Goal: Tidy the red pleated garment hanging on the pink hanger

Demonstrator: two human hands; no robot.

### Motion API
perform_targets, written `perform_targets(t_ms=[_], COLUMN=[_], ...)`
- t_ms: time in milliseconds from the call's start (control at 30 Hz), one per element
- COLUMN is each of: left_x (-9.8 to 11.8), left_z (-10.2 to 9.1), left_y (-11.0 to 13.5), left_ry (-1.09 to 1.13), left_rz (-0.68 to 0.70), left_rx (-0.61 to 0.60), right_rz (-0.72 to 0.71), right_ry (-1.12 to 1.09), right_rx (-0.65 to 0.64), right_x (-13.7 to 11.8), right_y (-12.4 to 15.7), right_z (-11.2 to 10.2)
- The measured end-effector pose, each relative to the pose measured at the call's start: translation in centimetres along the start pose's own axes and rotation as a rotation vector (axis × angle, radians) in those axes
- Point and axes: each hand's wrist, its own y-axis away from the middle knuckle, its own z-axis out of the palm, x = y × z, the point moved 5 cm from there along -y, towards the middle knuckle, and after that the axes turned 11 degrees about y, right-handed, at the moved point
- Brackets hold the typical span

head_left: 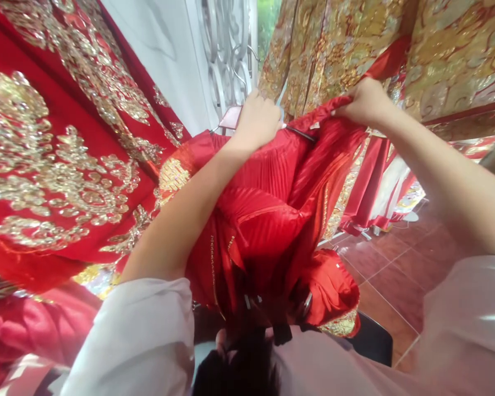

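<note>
A red pleated garment (268, 170) with gold trim hangs in front of me, its front falling open. My left hand (259, 118) is closed round the top of a clothes hanger (302, 133), whose dark bar shows inside the garment's neck. A metal hook rises just above that hand. My right hand (365, 104) pinches the garment's upper edge on the right and draws it out sideways, away from the hanger's end. A red sleeve with a gold cuff (340, 323) droops at the lower right.
Red cloth with gold sequin patterns (82, 181) fills the left side. Gold brocade garments (342, 49) hang at the upper right, near a white scrollwork metal grille (226, 49). Reddish floor tiles (388, 275) lie below, beside a dark chair-like edge (373, 338).
</note>
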Motion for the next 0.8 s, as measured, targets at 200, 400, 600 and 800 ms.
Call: perform_targets(t_ms=[200,400,600,800], left_x=[0.3,0.9,0.8,2.1], left_z=[-0.2,0.2,0.0,-1.5], left_y=[-0.4,-0.9,-0.6,2.9], left_ry=[-0.065,-0.19,-0.294,-0.172], left_rz=[0.016,-0.066,-0.069,0.027], left_rx=[-0.01,-0.077,-0.117,-0.14], right_rz=[0.026,0.047,-0.266,-0.465], right_ry=[0.036,-0.12,-0.127,-0.221], right_rx=[-0.019,0.078,0.167,-0.031], right_x=[2.5,1.4,-8.3,-13.4], right_y=[-3.6,-0.8,8.5,13.4], right_z=[1.7,-3.1,-2.2,8.9])
